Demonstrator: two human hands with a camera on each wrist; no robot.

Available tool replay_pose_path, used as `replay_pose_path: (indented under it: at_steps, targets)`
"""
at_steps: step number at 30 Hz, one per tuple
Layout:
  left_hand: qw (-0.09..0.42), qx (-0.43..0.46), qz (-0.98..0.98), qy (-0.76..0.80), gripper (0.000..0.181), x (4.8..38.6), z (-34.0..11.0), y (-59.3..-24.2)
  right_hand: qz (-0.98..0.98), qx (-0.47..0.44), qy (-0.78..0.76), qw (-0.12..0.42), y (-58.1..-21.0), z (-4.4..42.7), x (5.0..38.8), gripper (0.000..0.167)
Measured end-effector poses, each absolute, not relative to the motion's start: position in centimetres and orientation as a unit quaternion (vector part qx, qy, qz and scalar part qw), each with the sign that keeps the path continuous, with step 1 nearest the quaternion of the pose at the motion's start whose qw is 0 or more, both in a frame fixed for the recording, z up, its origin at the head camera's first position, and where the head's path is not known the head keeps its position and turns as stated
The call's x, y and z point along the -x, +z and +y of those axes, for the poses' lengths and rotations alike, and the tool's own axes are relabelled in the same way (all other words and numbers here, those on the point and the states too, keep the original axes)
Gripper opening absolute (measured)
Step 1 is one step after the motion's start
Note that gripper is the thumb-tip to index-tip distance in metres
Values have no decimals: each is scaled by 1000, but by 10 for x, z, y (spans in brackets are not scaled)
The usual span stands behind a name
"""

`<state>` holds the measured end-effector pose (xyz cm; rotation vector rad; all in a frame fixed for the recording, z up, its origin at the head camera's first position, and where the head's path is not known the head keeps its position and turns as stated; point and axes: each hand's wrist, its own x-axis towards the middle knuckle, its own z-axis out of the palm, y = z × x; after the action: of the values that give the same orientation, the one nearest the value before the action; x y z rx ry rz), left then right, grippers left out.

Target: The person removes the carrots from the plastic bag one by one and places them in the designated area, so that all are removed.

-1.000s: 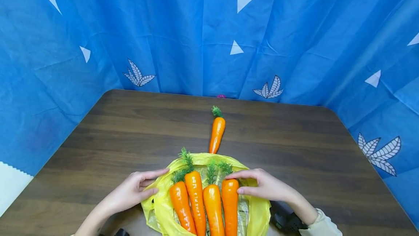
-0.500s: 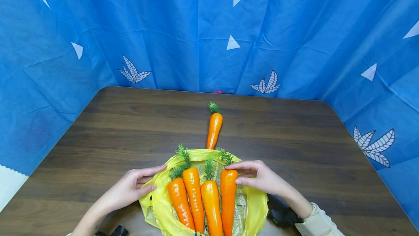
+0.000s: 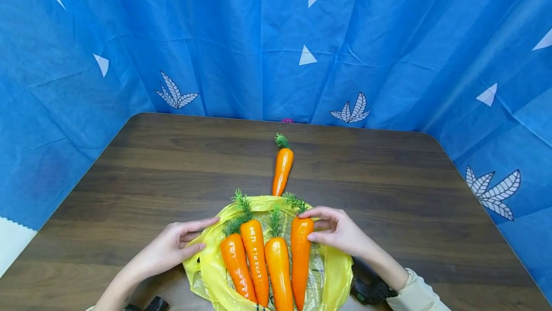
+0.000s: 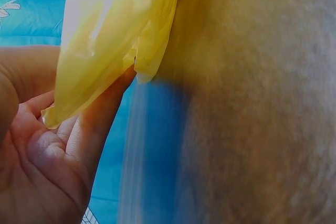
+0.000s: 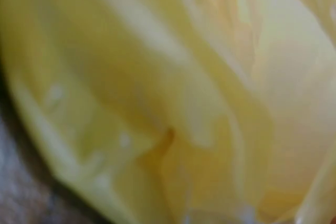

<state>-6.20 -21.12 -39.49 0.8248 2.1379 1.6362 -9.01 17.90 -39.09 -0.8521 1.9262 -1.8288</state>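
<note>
In the head view, a crumpled yellow plastic bag (image 3: pixel 338 272) lies wide open at the front of the table. Several glossy orange carrots with green tops lie side by side in its mouth. My right hand (image 3: pixel 338 232) pinches the rightmost carrot (image 3: pixel 300 253) near its top between thumb and fingers. On the other side, my left hand (image 3: pixel 177 244) holds the bag's left edge, its index finger and thumb spread along it. The left wrist view has a fold of the bag (image 4: pixel 105 40) between thumb and fingers. Only blurred yellow plastic (image 5: pixel 157 77) fills most of the right wrist view.
One more carrot (image 3: pixel 282 169) lies on the brown wooden table (image 3: pixel 388 181) just beyond the bag. A blue curtain (image 3: pixel 233 38) with white prints stands behind the table. Dark devices (image 3: pixel 371 287) sit at both wrists.
The rightmost carrot has shifted slightly away from the person under my right hand's pinch. My left hand stays at the bag's edge. The head view has tilted a little.
</note>
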Motion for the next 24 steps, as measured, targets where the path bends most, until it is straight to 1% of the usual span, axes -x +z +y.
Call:
replay_pose_path:
  at_steps: [4,9,14,17,24]
  targets:
    - [161,-290,749,573,48,62,-211,-396,687,298,-643,161,-392,180,91,35]
    - [163,-286,752,571,48,61,-212,-396,673,295,-658,162,-394,181,92,33]
    - [162,-290,748,574,48,62,-211,-396,611,270,-718,195,-396,185,95,30]
    - [161,-293,747,574,48,62,-211,-396,578,256,-745,214,-395,187,96,31]
    - [161,-291,749,574,48,62,-211,-396,566,253,-756,210,-394,188,98,32]
